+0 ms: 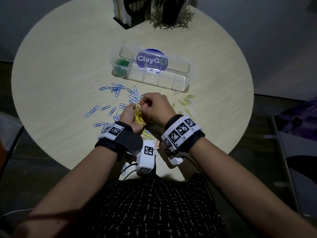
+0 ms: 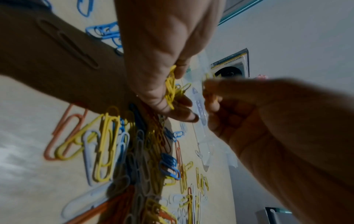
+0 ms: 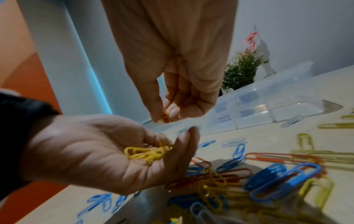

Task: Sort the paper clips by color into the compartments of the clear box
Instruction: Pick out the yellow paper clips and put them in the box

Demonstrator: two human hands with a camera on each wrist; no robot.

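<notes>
My left hand (image 1: pixel 135 109) is turned palm up just above the table and cups a bunch of yellow paper clips (image 1: pixel 139 116) in curled fingers. My right hand (image 1: pixel 143 103) hovers over it and pinches one yellow clip (image 3: pixel 165 117) between thumb and fingertips, right above the bunch (image 3: pixel 147 153). The clear box (image 1: pixel 180 83) lies open beyond the hands, its lid (image 1: pixel 171 54) folded back. Green clips (image 1: pixel 121 70) fill its leftmost compartment. Loose blue clips (image 1: pixel 118 88) lie to the left, and yellow ones (image 1: pixel 186 102) and white ones (image 1: pixel 188 110) to the right.
A mixed heap of clips (image 2: pixel 118 151) lies under my wrists, with an orange clip (image 1: pixel 157 145) near the table's front edge. A black file holder (image 1: pixel 130 12) and a potted plant (image 1: pixel 171 12) stand at the far edge of the round table (image 1: pixel 60 83).
</notes>
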